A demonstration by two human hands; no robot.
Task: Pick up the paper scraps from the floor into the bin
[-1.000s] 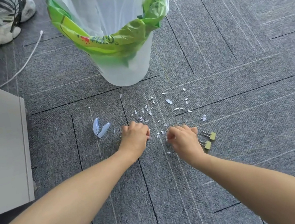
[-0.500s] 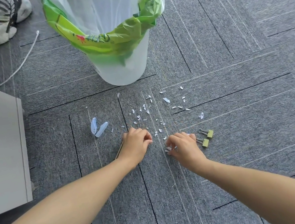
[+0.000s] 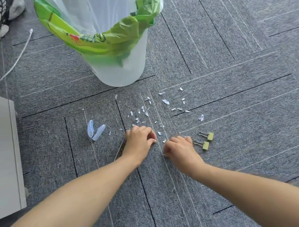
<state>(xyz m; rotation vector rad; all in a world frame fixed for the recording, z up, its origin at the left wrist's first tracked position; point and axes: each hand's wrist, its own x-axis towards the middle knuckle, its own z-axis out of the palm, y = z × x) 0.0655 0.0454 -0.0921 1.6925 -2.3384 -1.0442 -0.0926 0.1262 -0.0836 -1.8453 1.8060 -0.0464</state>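
fingers (image 3: pixel 150 134) curl on left hand (image 3: pixel 139 143) and right hand (image 3: pixel 181 149) among paper scraps (image 3: pixel 165 101); contents unclear.

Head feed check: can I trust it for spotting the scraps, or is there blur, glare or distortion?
Head view: the light is even and soft, with no hard shadows; scraps and carpet are sharp mid-frame; the forearms go soft near the lower edge; the wide angle bends carpet lines toward the borders; the bin is bright, nearly washed out inside.
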